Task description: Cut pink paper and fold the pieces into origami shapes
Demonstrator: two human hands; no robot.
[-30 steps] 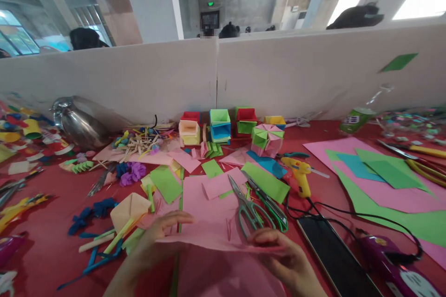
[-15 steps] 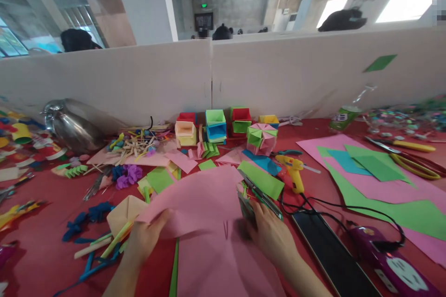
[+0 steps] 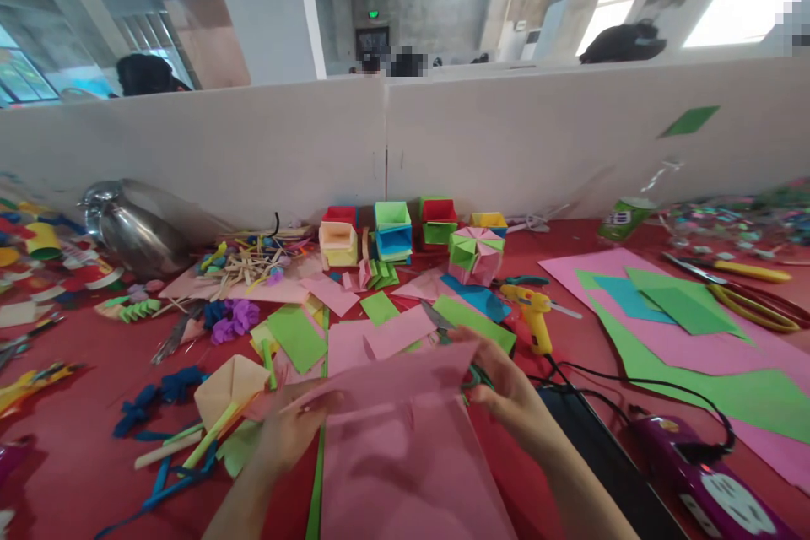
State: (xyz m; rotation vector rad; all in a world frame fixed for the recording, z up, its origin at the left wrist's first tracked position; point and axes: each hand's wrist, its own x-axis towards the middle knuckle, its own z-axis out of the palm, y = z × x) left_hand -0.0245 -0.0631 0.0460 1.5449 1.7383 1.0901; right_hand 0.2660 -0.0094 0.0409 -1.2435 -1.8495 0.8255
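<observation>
Pink sheet (image 3: 396, 378) hanging over red table (image 3: 79, 456)

L hand (image 3: 288, 430) is pinching sheet's L end; R hand (image 3: 506, 388), apart from L, is curling round green-handled scissors (image 3: 436, 317) nr R end, can't tell if it's gripping sheet too. Pink paper (image 3: 411, 485) is lying below.

1. Here's my pink sheet (image 3: 392, 380), thin and plain, lifted above the desk (image 3: 56, 430), its left end pinched in my left hand (image 3: 296, 423), its surface slightly bowed, its right end rising just by my right hand (image 3: 506, 381).
2. And there are the scissors (image 3: 479, 377), green-handled, gripped in my right hand, grey blade pointing away from me, the middle hidden by my fingers.
</observation>
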